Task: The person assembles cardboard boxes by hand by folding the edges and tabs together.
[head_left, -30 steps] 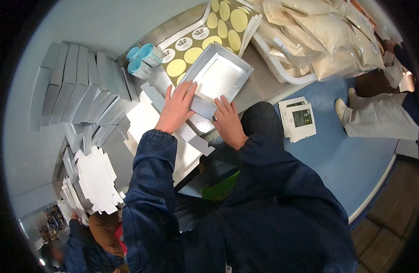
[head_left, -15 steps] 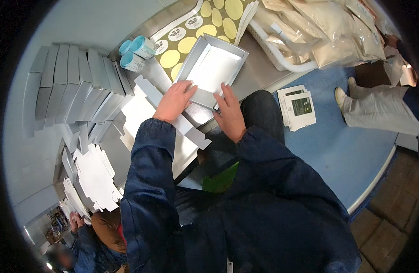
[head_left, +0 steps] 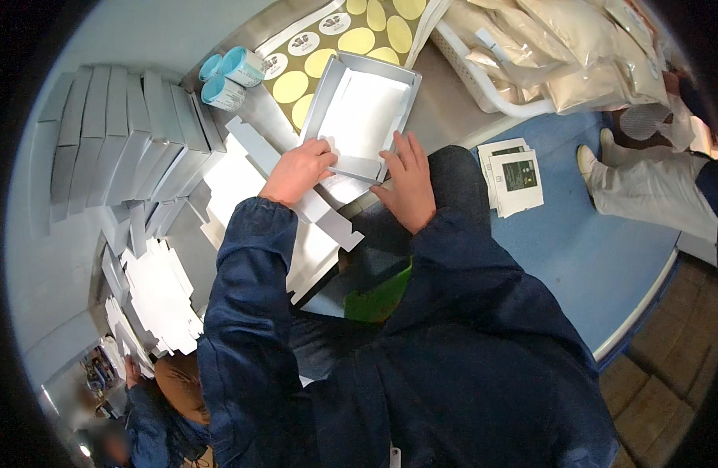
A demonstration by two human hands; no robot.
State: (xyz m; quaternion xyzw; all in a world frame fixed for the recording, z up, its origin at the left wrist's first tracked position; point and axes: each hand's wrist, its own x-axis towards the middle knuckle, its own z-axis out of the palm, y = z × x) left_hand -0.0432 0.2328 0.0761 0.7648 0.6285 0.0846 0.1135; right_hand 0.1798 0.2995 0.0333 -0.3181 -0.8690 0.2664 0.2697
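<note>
A packing workroom, by the look of it: left of the left hand (head_left: 300, 171) stands a row of made-up grey-white boxes (head_left: 125, 140), with flat card blanks (head_left: 160, 296) nearer the body. Beyond the right hand (head_left: 409, 183), past a bare stretch of metal benchtop (head_left: 438, 105), a white basket (head_left: 522, 109) brims with bags of pale contents (head_left: 565, 47).

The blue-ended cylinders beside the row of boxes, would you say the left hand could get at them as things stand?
Probably yes, if the left hand leaves the open box: a card strip lies partway between, but the blue-ended cylinders look uncovered.
</note>
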